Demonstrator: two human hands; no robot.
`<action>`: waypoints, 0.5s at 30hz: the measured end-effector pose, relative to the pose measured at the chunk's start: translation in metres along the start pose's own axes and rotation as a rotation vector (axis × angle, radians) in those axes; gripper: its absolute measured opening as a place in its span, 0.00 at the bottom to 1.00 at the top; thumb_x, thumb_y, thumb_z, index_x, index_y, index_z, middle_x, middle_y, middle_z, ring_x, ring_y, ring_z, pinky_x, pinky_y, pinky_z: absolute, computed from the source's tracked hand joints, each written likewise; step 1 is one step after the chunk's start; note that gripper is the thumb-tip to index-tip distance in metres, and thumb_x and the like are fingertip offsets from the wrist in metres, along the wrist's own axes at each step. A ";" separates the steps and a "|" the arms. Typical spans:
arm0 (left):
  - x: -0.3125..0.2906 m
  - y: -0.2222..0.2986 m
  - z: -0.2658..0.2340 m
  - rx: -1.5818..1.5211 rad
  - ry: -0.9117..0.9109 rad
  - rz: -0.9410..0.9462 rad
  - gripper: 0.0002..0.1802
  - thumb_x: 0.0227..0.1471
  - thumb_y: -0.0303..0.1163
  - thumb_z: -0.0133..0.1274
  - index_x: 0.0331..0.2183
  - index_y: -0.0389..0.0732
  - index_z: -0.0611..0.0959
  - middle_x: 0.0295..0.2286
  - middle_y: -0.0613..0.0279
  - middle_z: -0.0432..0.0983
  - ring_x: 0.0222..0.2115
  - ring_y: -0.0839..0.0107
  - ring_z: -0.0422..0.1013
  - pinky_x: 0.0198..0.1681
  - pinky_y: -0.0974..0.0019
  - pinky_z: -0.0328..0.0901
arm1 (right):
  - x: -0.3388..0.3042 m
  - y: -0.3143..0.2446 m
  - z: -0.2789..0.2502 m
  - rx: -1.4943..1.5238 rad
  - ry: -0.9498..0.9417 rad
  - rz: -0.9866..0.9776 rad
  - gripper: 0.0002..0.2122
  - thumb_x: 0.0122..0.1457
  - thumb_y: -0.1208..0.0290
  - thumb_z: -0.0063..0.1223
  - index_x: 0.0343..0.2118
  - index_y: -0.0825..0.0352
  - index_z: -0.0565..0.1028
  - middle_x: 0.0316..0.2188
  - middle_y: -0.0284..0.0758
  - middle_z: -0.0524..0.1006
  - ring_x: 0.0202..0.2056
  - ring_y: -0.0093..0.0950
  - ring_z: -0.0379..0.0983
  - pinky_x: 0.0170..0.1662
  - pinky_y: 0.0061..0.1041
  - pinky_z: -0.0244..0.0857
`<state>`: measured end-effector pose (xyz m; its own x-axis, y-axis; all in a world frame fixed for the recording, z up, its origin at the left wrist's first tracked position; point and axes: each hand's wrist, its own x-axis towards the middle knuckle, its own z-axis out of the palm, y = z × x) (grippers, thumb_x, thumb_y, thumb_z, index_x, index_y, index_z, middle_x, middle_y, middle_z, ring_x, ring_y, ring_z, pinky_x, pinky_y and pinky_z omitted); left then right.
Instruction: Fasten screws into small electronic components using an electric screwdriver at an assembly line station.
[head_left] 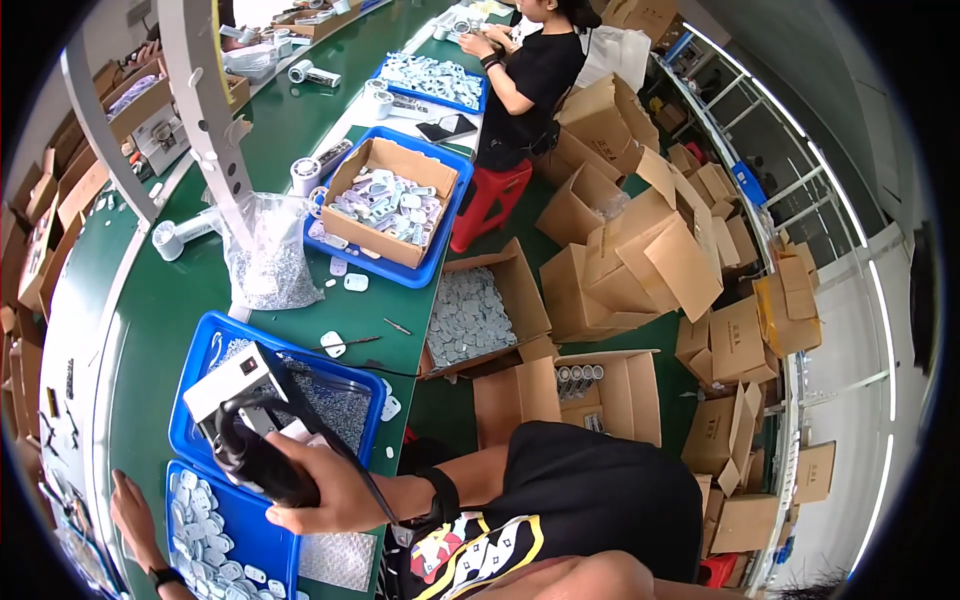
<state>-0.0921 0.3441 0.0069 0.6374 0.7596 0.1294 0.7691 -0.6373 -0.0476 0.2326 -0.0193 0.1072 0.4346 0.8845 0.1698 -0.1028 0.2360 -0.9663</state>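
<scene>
My right hand [340,492] is closed around a black corded electric screwdriver [270,465], held over the blue trays. Its cable loops at the top; its tip is hidden. Just beyond it a white box-shaped device [232,378] with a small black switch stands in a blue tray [205,335] of small metal screws [335,405]. On the green table, my left hand [135,515] has its fingers stretched out, with nothing visible in it. Beside that hand, a nearer blue tray [255,510] contains many pale blue plastic pieces [205,535].
A clear bag of small parts [268,265] leans by a metal post [205,110]. Farther up, a carton of plastic pieces [390,205] sits in another blue tray [455,220]. Open cartons [480,310] stand right of the table. A co-worker [540,75] works at the far end.
</scene>
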 end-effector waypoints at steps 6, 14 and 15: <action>0.002 0.013 0.020 0.272 -0.062 0.224 0.23 0.62 0.36 0.48 0.56 0.41 0.72 0.54 0.48 0.68 0.54 0.49 0.64 0.56 0.51 0.61 | -0.014 -0.015 -0.018 0.254 -0.060 0.365 0.23 0.56 0.82 0.57 0.54 0.67 0.63 0.24 0.29 0.72 0.20 0.18 0.70 0.24 0.20 0.66; -0.194 0.167 -0.158 -0.844 0.422 -0.418 0.16 0.59 0.30 0.53 0.47 0.34 0.78 0.37 0.52 0.78 0.39 0.61 0.74 0.44 0.64 0.67 | -0.019 -0.023 0.023 0.013 -0.203 0.362 0.28 0.56 0.82 0.57 0.59 0.67 0.58 0.22 0.34 0.73 0.19 0.22 0.69 0.23 0.23 0.67; -0.233 0.177 -0.154 -0.911 0.457 -0.551 0.14 0.58 0.29 0.53 0.45 0.33 0.79 0.36 0.53 0.78 0.38 0.63 0.74 0.42 0.65 0.67 | -0.017 -0.020 0.038 0.013 -0.224 0.366 0.28 0.56 0.82 0.57 0.59 0.67 0.58 0.22 0.34 0.73 0.19 0.22 0.69 0.23 0.23 0.67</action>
<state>-0.1115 0.0337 0.1213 0.0074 0.9641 0.2655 0.5008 -0.2333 0.8335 0.1933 -0.0241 0.1312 0.1628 0.9760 -0.1448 -0.2258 -0.1061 -0.9684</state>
